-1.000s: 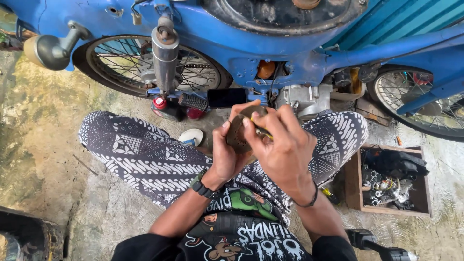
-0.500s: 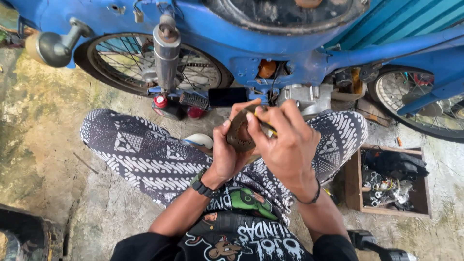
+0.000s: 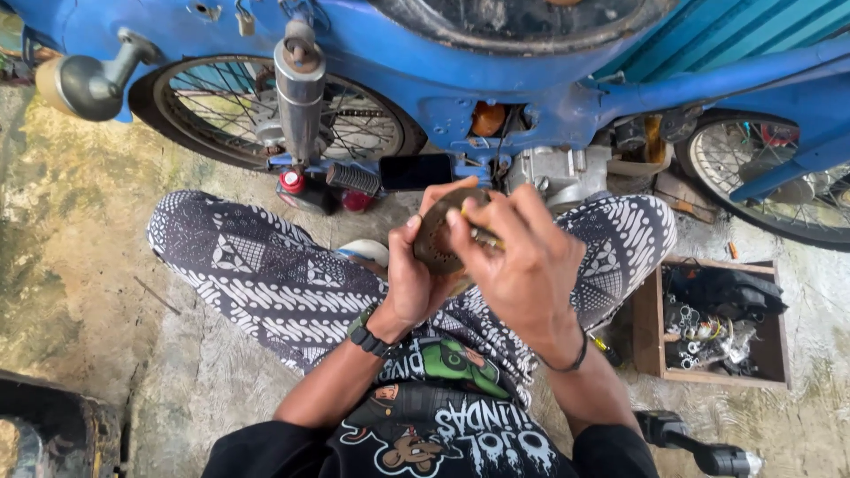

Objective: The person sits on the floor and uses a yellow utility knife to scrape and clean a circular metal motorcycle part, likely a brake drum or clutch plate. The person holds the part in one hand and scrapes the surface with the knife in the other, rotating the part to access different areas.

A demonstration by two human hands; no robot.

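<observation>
My left hand (image 3: 409, 279) grips a round, brownish perforated metal part (image 3: 436, 237) and holds it up over my lap. My right hand (image 3: 522, 261) is closed around a thin tool with a yellow handle (image 3: 482, 236) whose end rests against that part. Most of the tool is hidden by my fingers. I sit cross-legged in black-and-white patterned trousers (image 3: 266, 283), facing a blue motorbike (image 3: 460, 80).
A wooden box (image 3: 649, 327) of dark parts and wires sits on the ground at my right. The bike's rear wheel (image 3: 257, 115), exhaust pipe (image 3: 299, 88) and engine (image 3: 558, 173) stand just ahead. A white lid (image 3: 365, 252) lies by my left knee. A black object (image 3: 53, 429) is at bottom left.
Both hands have kept their grip and stayed almost in place, with small working movements of the tool on the part. The view has shifted slightly.
</observation>
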